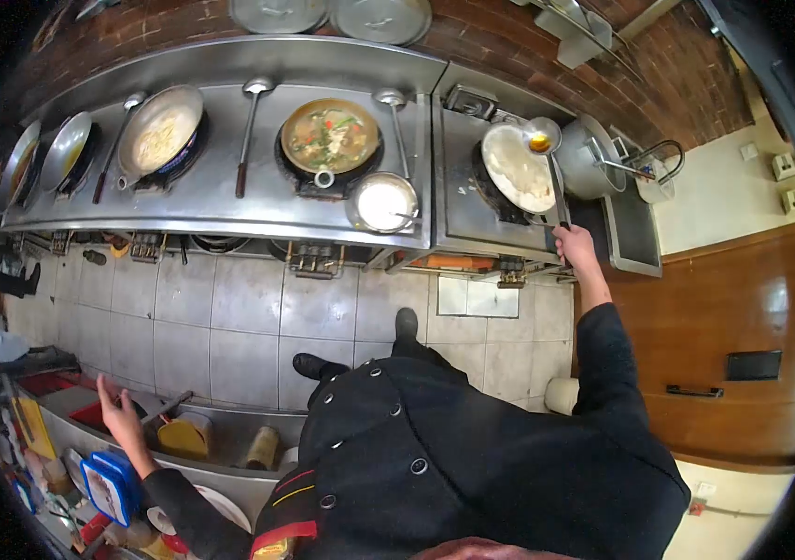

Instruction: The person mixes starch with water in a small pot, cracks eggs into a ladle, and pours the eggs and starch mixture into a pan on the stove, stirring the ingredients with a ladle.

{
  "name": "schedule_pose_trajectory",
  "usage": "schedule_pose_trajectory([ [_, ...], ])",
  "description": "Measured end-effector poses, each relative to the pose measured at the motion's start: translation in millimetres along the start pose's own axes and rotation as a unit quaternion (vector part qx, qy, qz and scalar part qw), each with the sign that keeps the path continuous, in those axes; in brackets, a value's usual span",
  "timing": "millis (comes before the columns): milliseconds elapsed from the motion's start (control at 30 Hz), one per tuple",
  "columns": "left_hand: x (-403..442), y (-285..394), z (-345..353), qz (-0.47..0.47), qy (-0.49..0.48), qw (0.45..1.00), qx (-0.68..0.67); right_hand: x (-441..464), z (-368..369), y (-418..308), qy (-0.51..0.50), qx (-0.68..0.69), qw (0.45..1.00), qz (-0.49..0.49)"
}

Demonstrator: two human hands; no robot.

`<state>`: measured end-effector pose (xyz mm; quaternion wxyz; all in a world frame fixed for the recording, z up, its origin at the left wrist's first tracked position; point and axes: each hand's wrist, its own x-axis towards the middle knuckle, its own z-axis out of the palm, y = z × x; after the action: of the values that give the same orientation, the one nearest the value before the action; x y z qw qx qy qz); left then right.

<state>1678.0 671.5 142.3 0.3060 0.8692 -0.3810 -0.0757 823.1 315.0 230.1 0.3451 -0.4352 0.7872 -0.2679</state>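
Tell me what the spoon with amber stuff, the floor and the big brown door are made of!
Ladle: probably steel, since its bowl is silvery and shiny.
Floor: probably glazed ceramic tile; pale squares with thin lines between them, and a soft shine.
Door: wood or a wood-look sheet, I can't tell which; it's brown and glossy where light hits.

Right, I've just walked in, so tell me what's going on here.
The person's right hand grips the handle of a ladle holding amber liquid, its bowl at the edge of a pan of pale food. The left hand is open and empty, off to the side. A soupy mix sits on another burner.
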Motion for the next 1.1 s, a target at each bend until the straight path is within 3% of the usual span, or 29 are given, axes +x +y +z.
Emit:
schedule_pose_trajectory([
  [67, -16, -12, 49, 0.0, -0.004, 0.991, -0.131, 34, -19, 30, 0.051, -0.12, 0.991, -0.036],
  [100, -29, -16, 72, -0.01, -0.01, 0.993, -0.119, 63, -32, 65, 0.1, -0.218, 0.967, -0.082],
  [133, -42, -12, 89, -0.021, -0.014, 0.994, -0.106, 70, -40, 77, 0.098, -0.212, 0.969, -0.081],
  [200, -86, 47, 113, -0.088, -0.087, 0.991, -0.042, 68, -51, 94, 0.186, -0.268, 0.924, -0.199],
  [267, -134, 71, 154, -0.098, -0.065, 0.987, 0.111, 86, -65, 116, 0.185, -0.269, 0.928, -0.181],
  [333, -181, 28, 201, -0.137, -0.152, 0.978, 0.048, 101, -81, 134, 0.19, -0.258, 0.927, -0.193],
  [367, -208, 14, 228, -0.111, -0.159, 0.981, -0.003, 107, -93, 130, 0.165, -0.285, 0.929, -0.167],
  [400, -233, 26, 249, -0.086, -0.168, 0.98, -0.056, 123, -101, 140, 0.163, -0.281, 0.932, -0.16],
  [500, -271, 88, 267, -0.165, -0.321, 0.933, 0.004, 172, -114, 175, 0.136, -0.346, 0.922, -0.11],
  [600, -285, 143, 276, -0.176, -0.362, 0.915, 0.014, 205, -108, 209, 0.103, -0.361, 0.924, -0.072],
  [733, -299, 182, 290, -0.166, -0.383, 0.909, 0.01, 221, -100, 229, 0.006, -0.241, 0.964, -0.109],
  [767, -303, 189, 294, -0.161, -0.39, 0.906, 0.014, 222, -103, 229, -0.099, 0.026, 0.995, 0.02],
  [800, -308, 193, 299, -0.156, -0.4, 0.903, 0.014, 217, -105, 222, -0.196, 0.289, 0.926, 0.148],
  [933, -337, 201, 328, -0.116, -0.453, 0.884, 0.022, 197, -117, 192, -0.22, 0.367, 0.882, 0.196],
  [1100, -364, 198, 367, -0.008, -0.53, 0.848, 0.026, 180, -127, 181, -0.23, 0.354, 0.891, 0.167],
])
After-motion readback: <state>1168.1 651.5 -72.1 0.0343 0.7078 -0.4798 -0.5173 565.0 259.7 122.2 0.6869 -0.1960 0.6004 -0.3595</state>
